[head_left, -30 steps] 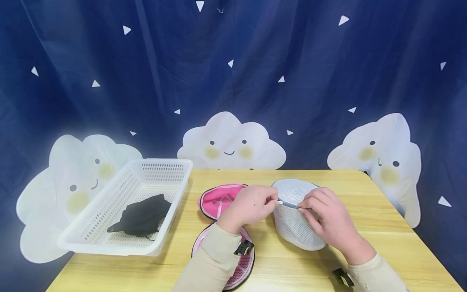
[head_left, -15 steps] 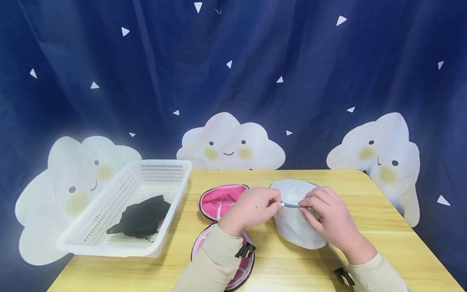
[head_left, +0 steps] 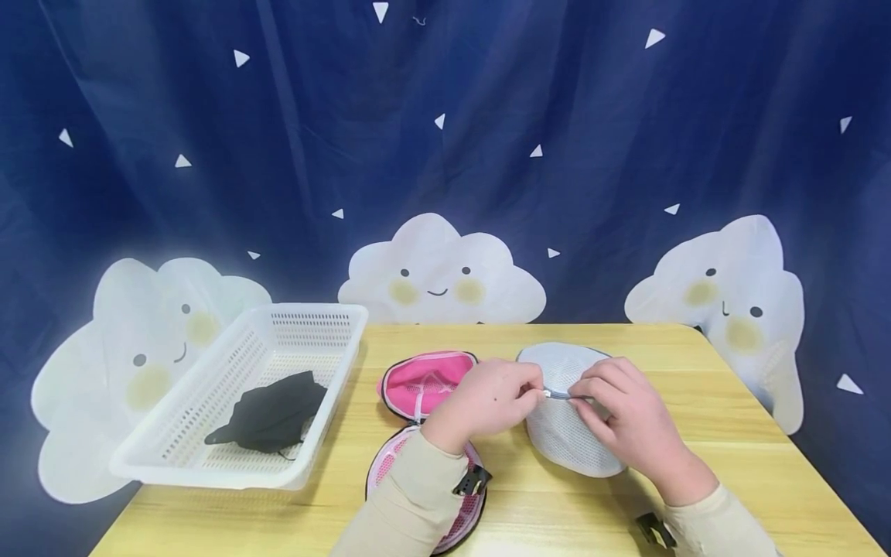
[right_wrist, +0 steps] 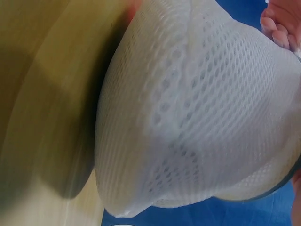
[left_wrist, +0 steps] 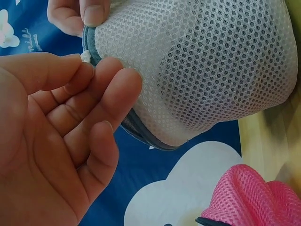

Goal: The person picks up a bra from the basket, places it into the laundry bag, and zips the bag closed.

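A white mesh laundry bag [head_left: 572, 442] with a grey-blue zipper around its top stands on the table. My left hand [head_left: 487, 398] pinches the small white zipper pull [left_wrist: 86, 57] between thumb and index finger; its other fingers are loosely bent. On the opposite side, my right hand [head_left: 632, 422] pinches the zippered edge between thumb and fingers, a short way ahead of the pull. The bag's mesh wall [right_wrist: 202, 108] fills most of the right wrist view, so little of the right hand shows there. Whatever the bag may contain cannot be made out.
Under and beside my left forearm lies an unzipped pink mesh bag [head_left: 426, 391] with its round lid folded out. A white perforated basket [head_left: 327, 452] at the left holds a black cloth item [head_left: 273, 414]. A blue cloud-patterned curtain [head_left: 445, 170] hangs behind the table [head_left: 557, 526].
My left hand has moved a little to the right with the zipper pull, closer to the right hand. The right hand keeps its pinch and has barely moved.
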A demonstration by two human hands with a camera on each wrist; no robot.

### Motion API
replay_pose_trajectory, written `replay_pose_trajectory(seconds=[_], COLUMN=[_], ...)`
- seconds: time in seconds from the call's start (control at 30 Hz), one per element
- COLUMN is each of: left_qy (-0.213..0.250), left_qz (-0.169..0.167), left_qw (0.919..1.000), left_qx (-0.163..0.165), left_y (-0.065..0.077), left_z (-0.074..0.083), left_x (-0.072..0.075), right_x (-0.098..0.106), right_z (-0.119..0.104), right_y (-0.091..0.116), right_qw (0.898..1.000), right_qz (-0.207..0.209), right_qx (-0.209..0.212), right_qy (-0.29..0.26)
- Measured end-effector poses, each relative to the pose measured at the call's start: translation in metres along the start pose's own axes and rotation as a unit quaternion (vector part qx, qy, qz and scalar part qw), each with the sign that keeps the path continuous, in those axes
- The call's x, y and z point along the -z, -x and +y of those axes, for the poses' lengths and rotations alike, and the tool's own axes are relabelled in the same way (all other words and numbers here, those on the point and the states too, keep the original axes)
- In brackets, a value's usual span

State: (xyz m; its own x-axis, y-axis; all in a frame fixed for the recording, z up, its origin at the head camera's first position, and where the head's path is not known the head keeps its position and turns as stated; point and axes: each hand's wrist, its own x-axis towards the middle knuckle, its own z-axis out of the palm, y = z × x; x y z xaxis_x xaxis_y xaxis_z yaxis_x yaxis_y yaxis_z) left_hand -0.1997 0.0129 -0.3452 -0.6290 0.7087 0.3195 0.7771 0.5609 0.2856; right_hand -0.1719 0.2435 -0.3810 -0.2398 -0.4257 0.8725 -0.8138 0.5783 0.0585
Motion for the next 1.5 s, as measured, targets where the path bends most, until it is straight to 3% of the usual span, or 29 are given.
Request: replay_pose_trajectory(seconds=[0.3, 0.63, 1.0, 1.5], left_qy=[0.001, 0.025, 0.049, 0.031], left_qz=[-0.001, -0.016, -0.034, -0.043], left_qw=[1.0000, 0.9990, 0.9977, 0.9983], left_qx=[-0.003, -0.032, -0.032, -0.024], left_y=[0.0002, -0.0012, -0.0010, 0.0002], left_z=[0.0035, 0.0083, 0.0090, 0.0021], left_x=[-0.0011, -0.0011, -0.0017, -0.0034], right_x=[-0.0039, -0.0059, -0.0065, -0.0054], right_z=[-0.0020, -0.0039, -0.0059, -0.0069], right_y=[-0.0008, 0.0014, 0.0000, -0.0025], right_qw=[1.000, 1.000, 1.000, 0.999], right_qz=[-0.003, -0.008, -0.015, -0.010], right_qx=[0.013, 0.012, 0.014, 0.034], right_qy=[-0.005, -0.003, -0.007, -0.022])
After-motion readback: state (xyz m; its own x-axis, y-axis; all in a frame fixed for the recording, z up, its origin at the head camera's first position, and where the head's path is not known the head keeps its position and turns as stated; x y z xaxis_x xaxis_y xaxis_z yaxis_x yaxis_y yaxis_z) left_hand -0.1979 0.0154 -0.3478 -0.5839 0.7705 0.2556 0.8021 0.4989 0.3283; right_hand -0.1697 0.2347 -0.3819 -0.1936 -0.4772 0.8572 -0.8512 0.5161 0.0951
